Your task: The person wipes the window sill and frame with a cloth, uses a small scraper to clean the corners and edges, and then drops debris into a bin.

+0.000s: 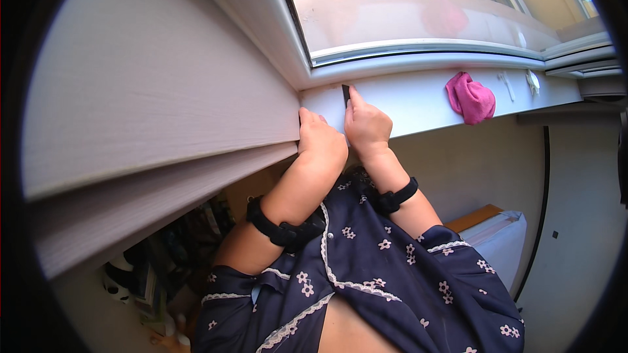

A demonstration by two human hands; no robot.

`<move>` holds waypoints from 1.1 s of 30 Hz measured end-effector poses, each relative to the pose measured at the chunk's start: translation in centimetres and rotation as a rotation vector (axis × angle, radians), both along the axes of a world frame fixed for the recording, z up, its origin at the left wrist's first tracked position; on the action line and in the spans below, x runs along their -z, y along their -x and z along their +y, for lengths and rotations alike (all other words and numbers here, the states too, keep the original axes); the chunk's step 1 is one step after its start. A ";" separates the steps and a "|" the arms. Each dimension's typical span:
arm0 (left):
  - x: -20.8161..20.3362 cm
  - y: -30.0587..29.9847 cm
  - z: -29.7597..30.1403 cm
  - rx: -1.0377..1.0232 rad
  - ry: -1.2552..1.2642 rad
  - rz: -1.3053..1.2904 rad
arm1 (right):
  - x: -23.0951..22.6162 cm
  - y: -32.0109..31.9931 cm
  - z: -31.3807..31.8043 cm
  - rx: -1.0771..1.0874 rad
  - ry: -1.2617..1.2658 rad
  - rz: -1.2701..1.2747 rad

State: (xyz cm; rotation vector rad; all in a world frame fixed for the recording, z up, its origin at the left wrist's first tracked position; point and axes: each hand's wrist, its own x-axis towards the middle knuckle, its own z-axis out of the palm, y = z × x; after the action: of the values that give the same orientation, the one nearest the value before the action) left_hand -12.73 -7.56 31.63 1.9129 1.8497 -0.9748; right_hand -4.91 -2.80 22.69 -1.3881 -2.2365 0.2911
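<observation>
Dark flat strip (347, 94), thin and narrow: located at upper centre of the frame, over the white windowsill (409, 104), pinched in the fingers of the right hand (369, 123). Treat as light and probably stiff; take hold by the broad faces near the lower end, clear of the edges in case of sharpness. Just to the left, by the grey panel (163, 72): left hand (322, 142), with fingers partly hidden; cannot tell whether grasping anything. Farther right: crumpled pink cloth (471, 98). Along the upper edge: window (405, 23).
</observation>
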 end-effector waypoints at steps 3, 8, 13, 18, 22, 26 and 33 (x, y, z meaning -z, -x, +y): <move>-0.1 0.0 -0.1 0.007 -0.017 -0.024 | 0.1 0.1 0.0 0.019 -0.014 0.039; 0.4 0.1 -0.2 0.005 -0.028 -0.025 | -0.5 0.8 -0.6 -0.026 0.004 -0.041; 0.7 0.1 -0.5 0.034 -0.089 0.020 | -0.2 0.3 -0.4 0.058 0.015 0.034; 0.5 0.1 -0.2 -0.003 -0.029 -0.018 | -0.3 0.6 -0.2 0.011 -0.012 -0.041; 0.4 0.2 -0.2 0.006 -0.054 -0.017 | 0.0 0.4 -0.2 0.021 0.000 -0.002; 0.3 0.1 -0.3 0.016 -0.023 -0.024 | 0.1 0.5 -0.3 0.013 0.019 -0.025; 0.4 0.1 -0.6 0.029 -0.079 -0.020 | 0.0 0.4 -0.4 0.033 0.000 0.024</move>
State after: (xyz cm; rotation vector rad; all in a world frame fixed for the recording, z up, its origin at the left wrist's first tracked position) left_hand -12.85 -8.17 31.20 1.9929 1.8813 -0.9006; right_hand -5.30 -3.25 22.72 -1.4130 -2.1922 0.2943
